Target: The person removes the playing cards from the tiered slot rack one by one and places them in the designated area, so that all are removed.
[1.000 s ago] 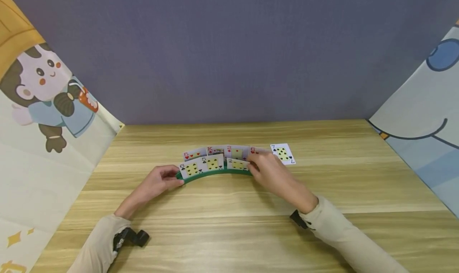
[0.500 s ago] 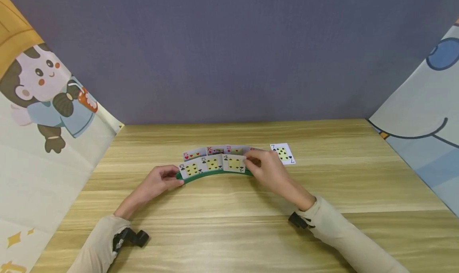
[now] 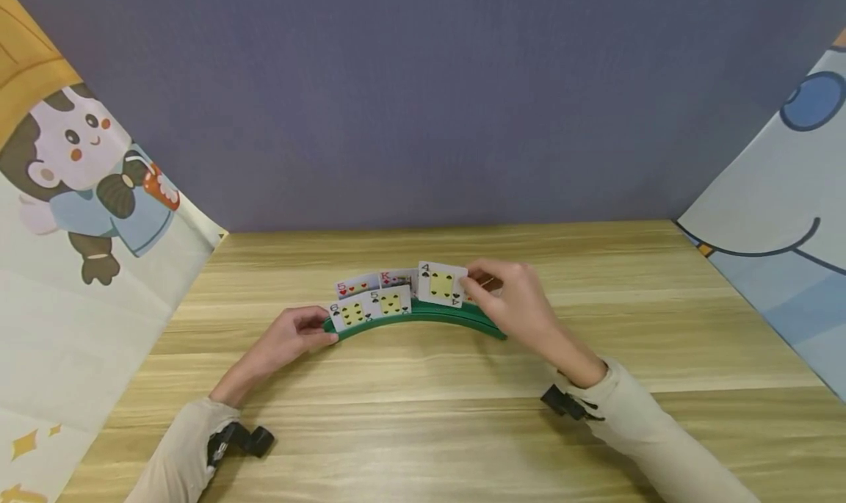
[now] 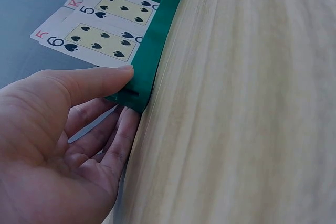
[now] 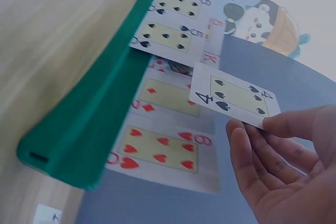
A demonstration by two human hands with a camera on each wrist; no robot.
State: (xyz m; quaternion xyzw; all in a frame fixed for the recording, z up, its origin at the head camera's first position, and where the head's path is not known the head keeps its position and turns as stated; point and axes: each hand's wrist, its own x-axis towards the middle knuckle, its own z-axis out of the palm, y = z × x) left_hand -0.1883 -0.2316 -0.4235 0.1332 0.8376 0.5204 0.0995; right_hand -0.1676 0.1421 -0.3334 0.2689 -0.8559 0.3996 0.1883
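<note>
My left hand (image 3: 294,338) grips the left end of a curved green card holder (image 3: 456,313), thumb on its front and fingers beneath, as the left wrist view shows. In the holder's front slot stand the six of spades (image 3: 352,313) and the five of spades (image 3: 391,300). Behind them is a row with the five of hearts (image 3: 358,284), king of diamonds (image 3: 395,277), two of diamonds (image 5: 164,98) and six of hearts (image 5: 160,148). My right hand (image 3: 518,297) pinches the four of spades (image 3: 439,284) by its right edge, raised over the holder's middle.
The holder stands on a wood-grain table (image 3: 396,400). A grey-blue wall (image 3: 436,106) rises behind it, with cartoon-printed panels at left (image 3: 79,194) and right (image 3: 793,194). Part of a white card (image 5: 47,214) shows low in the right wrist view.
The four of spades first rose beside the five of spades, then moved up and right out of the front slot with my right hand. My left hand stays on the holder's end.
</note>
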